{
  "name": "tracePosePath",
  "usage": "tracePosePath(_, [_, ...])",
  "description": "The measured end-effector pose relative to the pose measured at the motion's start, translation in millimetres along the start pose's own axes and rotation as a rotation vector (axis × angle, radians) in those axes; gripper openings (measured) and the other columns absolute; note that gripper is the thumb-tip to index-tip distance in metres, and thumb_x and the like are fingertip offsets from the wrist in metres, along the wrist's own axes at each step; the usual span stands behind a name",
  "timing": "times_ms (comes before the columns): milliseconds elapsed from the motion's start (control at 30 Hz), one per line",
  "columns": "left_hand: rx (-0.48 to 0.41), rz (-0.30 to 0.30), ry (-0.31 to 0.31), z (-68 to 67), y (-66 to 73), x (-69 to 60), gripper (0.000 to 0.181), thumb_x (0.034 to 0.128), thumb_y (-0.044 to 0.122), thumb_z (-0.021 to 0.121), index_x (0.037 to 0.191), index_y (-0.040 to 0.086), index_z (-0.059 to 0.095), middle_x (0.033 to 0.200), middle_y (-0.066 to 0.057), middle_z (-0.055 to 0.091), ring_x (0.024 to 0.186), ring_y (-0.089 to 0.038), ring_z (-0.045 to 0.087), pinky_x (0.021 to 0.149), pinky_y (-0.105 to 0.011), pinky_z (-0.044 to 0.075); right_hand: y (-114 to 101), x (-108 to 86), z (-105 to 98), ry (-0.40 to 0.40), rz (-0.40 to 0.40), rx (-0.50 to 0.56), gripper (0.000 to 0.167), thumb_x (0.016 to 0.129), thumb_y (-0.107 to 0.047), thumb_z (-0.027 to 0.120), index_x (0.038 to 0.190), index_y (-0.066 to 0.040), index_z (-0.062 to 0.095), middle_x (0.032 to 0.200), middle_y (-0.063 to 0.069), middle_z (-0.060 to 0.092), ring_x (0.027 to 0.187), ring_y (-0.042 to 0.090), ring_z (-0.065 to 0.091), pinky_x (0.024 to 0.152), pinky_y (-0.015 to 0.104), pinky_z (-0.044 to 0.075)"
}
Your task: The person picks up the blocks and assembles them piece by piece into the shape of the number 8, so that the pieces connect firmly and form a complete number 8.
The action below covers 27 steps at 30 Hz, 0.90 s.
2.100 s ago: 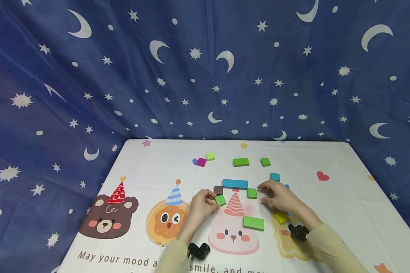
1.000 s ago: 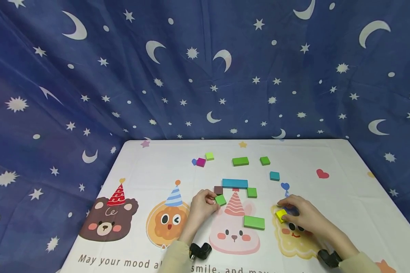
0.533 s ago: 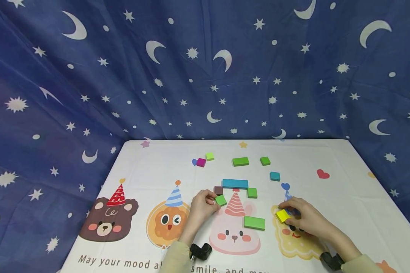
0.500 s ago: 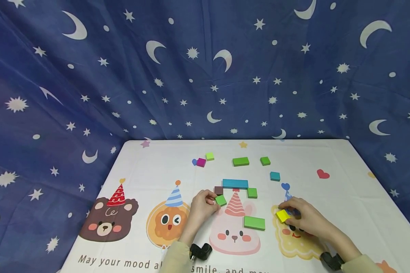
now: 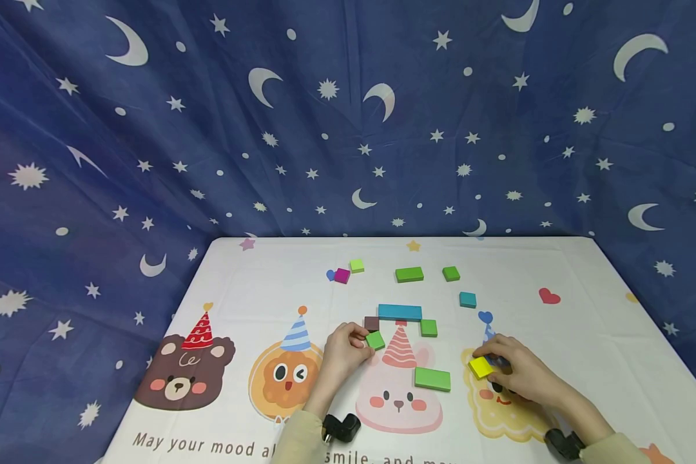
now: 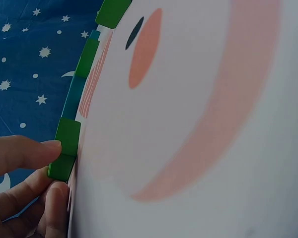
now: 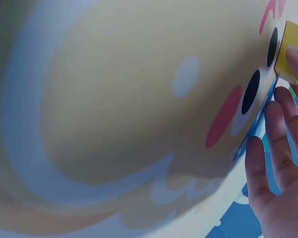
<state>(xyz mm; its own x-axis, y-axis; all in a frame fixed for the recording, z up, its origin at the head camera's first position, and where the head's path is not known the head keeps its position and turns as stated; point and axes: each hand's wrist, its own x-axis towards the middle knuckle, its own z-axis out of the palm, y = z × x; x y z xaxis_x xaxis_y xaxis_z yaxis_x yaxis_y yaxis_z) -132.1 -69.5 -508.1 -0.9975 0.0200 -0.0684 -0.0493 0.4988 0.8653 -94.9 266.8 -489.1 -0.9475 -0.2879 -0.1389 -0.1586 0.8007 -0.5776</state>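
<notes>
My left hand (image 5: 341, 353) pinches a small green block (image 5: 375, 341) between thumb and fingers. That block (image 6: 63, 166) sits at an angle just in front of a dark brown block (image 5: 371, 323). A long blue block (image 5: 399, 312) lies behind, with another small green block (image 5: 428, 328) at its front right corner. Over at the right, my right hand (image 5: 519, 367) holds a yellow block (image 5: 480, 368) by its edges, above the printed biscuit face. In the right wrist view the thumb lies on the yellow block (image 7: 291, 35), and the other fingers are spread beside it.
A longer green block (image 5: 432, 379) lies between the hands. Farther back are a teal block (image 5: 467, 300), a green bar (image 5: 409, 274), a small green block (image 5: 451, 274), a magenta block (image 5: 342, 276) and a lime block (image 5: 356, 265). A starry blue curtain (image 5: 348, 129) hangs behind the white table.
My right hand has moved from near the teal block towards me and to the right, and has taken hold of the yellow block. The left hand has stayed on its green block.
</notes>
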Motion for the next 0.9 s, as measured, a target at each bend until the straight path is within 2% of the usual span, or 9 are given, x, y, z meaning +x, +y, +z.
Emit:
tracePosePath(467, [0.002,0.005,0.007,1.7,-0.2,0.6,0.026,0.0669,0.001,0.078,0.091,0.004,0.068,0.082,-0.006,0.060,0.067,-0.009,0.050,0.057,-0.019,0.041,1.6,-0.7,-1.2,0.009,-0.017,0.007,0.035,0.075,-0.010,0.079,0.105,-0.023,0.068,0.113,0.001,0.059,0.108,0.025,0.052,0.094,0.050,0.048])
tracePosePath(600, [0.006,0.009,0.010,1.3,-0.1,0.3,0.026,0.0662,0.001,0.078,0.090,0.004,0.068,0.082,-0.005,0.060,0.067,-0.009,0.050,0.057,-0.019,0.041,1.8,0.0,-0.5,0.006,0.003,0.009,0.035,0.075,-0.010,0.079,0.105,-0.024,0.068,0.113,0.000,0.059,0.107,0.023,0.052,0.095,0.049,0.048])
tracePosePath(900, [0.008,0.005,0.012,0.2,0.5,-0.6,0.026,0.0663,0.001,0.078,0.091,0.005,0.068,0.084,-0.006,0.061,0.067,-0.008,0.050,0.058,-0.019,0.042,0.9,1.8,-1.1,0.001,0.008,0.010,0.034,0.075,-0.011,0.080,0.105,-0.023,0.068,0.114,0.003,0.061,0.106,0.023,0.054,0.094,0.048,0.049])
